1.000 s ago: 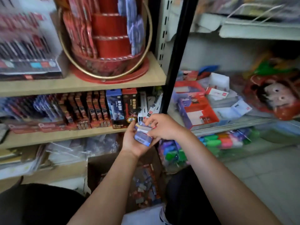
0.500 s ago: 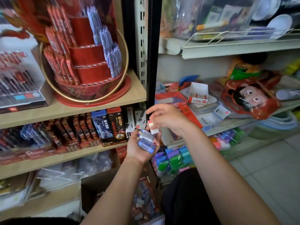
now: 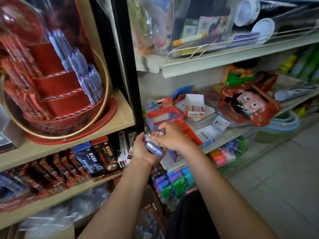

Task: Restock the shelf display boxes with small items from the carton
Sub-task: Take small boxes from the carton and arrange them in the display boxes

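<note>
Blurred blue items [image 3: 153,147], left hand [image 3: 144,150]

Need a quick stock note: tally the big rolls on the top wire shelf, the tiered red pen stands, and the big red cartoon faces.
Rolls: 2
Pen stand: 1
Cartoon face: 1
Total: 4

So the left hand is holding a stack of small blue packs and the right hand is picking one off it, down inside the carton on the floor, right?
Not inside the carton. The head view shows the left hand holding the blue packs and the right hand picking at them, raised in front of the red display box on the shelf.
</note>
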The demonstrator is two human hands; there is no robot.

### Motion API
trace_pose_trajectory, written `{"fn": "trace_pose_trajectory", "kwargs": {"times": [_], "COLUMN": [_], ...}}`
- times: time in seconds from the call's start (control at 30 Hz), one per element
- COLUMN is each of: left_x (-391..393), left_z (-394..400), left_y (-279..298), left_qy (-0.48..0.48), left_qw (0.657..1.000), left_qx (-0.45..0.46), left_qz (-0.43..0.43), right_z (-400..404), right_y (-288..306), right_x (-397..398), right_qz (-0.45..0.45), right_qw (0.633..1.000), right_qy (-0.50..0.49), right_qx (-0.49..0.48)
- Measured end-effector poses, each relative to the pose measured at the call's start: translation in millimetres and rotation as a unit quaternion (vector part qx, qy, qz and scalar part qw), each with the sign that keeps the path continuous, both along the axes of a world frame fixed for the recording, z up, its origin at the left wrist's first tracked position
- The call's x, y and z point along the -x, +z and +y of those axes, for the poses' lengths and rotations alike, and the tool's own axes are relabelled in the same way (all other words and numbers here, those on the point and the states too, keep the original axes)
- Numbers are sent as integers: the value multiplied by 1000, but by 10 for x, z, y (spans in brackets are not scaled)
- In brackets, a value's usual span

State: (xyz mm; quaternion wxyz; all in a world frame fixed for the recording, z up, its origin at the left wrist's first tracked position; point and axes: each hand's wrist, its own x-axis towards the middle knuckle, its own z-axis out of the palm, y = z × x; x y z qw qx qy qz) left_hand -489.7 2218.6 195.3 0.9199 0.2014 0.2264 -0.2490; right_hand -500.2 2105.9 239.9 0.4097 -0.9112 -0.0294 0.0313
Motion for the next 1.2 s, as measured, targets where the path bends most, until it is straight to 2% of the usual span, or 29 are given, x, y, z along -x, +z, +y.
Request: {"fn": "trace_pose_trajectory", "kwargs": {"times": [0.3,0.47,0.57,0.63,0.7,0.87,1.0,1.2], "left_x": [-463,-795,-998,-1110,-1174,-1301,-1411,-1468], "left_z": [-603,-848,-991,-1075,-1171,-1347,-1376,-1399], "left_y": [19,-19,-36,-56,-41,-118,-220,-229], "left_qy": [-59,-62,-87,-102,-115,-133,-150,-167], "left_qw": [998,997,996,994,993,990,988,985], "left_qx": [-17,-38,-14,-24,-16,8,9,-20], "left_qz": [-26,-27,-22,-23,-26,-33,-32,-50], "right_z": [-653,-1083,-1377,-1549,-1693,-1903,-1841,-1833], "right_y": [2,-106,-111,-132,-182,-338,-460,-612], "right_x": [-295,-824,-1166,-1397,-1650,-2156,-2459,-2667], "right_qz": [-28,-69,-94,-79,-64,-39,-110,-21], "right_qw": [988,966,955,955,963,983,976,972], "right_qy": [-127,-206,-234,-240,-227,-176,-138,-115], "right_qx": [-88,-140,-157,-154,-129,26,130,204]}}
